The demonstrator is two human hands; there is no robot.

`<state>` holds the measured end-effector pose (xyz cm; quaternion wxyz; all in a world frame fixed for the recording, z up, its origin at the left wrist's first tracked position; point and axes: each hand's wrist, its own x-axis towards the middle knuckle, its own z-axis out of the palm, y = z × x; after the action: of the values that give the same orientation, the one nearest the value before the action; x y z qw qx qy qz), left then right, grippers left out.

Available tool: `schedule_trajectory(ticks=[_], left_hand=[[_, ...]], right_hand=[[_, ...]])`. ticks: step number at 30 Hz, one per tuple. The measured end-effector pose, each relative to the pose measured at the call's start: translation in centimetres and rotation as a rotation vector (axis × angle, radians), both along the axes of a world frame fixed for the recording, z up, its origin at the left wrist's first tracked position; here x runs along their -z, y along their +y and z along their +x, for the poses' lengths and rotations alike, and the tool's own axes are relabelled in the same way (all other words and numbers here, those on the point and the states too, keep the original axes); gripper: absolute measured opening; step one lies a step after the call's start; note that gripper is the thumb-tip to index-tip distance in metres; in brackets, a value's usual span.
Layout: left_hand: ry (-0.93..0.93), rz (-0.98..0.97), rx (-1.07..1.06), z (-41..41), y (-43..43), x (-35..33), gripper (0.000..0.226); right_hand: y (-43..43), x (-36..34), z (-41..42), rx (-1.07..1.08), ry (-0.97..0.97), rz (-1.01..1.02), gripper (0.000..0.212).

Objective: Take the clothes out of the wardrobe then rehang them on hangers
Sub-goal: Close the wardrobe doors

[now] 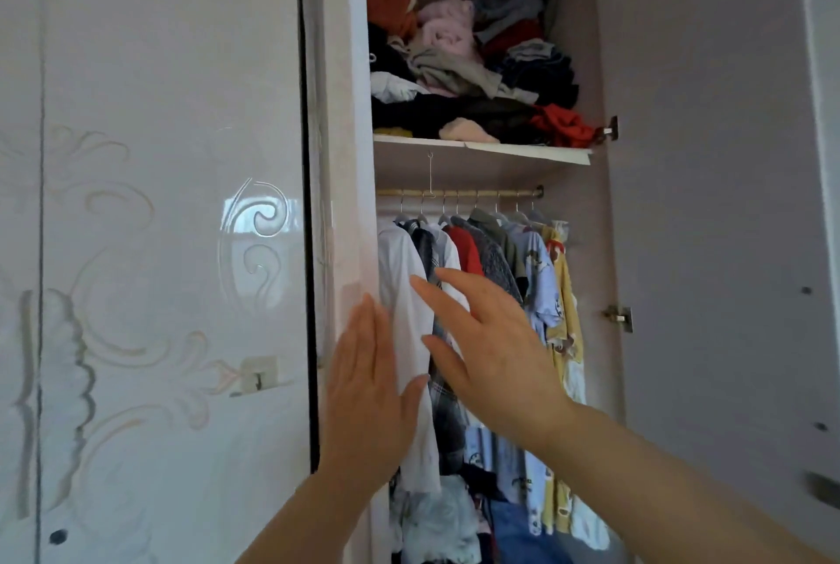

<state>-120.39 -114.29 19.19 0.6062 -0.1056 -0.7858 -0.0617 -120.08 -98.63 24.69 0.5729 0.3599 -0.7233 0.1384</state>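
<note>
The open wardrobe holds several garments on hangers along a brass rail (459,193). A white shirt (402,290) hangs at the far left, then a dark plaid one (427,254), a red one (468,250), a grey one (495,263), a light blue printed one (541,281) and a yellow one (566,304). My left hand (368,395) is flat, fingers straight, in front of the white shirt's left edge. My right hand (491,350) reaches in with spread fingers over the plaid and white shirts. Neither hand holds anything.
A shelf (482,149) above the rail carries a loose heap of crumpled clothes (472,63). The closed glossy door (159,245) stands at the left, the opened door (727,245) at the right. More clothes (454,522) lie piled at the bottom.
</note>
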Motion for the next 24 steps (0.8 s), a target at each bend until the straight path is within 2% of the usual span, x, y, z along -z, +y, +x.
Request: schedule_trajectory(ticks=[6, 12, 16, 19, 21, 24], left_hand=[[0.031, -0.098, 0.083, -2.0, -0.2, 0.3, 0.067], [-0.075, -0.162, 0.196, -4.3, 1.7, 0.3, 0.06], [-0.073, -0.347, 0.08, -6.7, 2.2, 0.9, 0.076], [-0.105, -0.242, 0.11, -8.8, 2.0, 3.4, 0.08], [-0.139, -0.112, 0.137, -10.6, 2.4, 4.8, 0.08], [-0.159, -0.06, 0.136, -13.6, 4.2, 5.5, 0.082]], right_hand=[[-3.2, -2.7, -0.6, 0.055, 0.042, 0.033, 0.047], [-6.0, -6.2, -1.9, 0.07, 0.11, 0.118, 0.045], [-4.8, -7.9, -4.4, 0.24, -0.075, 0.278, 0.05], [-2.1, -8.0, -7.1, 0.397, -0.098, 0.406, 0.05], [-0.7, -7.8, -8.7, 0.404, -0.08, 0.426, 0.048], [1.2, -7.7, -11.6, 0.42, -0.061, 0.464, 0.049]])
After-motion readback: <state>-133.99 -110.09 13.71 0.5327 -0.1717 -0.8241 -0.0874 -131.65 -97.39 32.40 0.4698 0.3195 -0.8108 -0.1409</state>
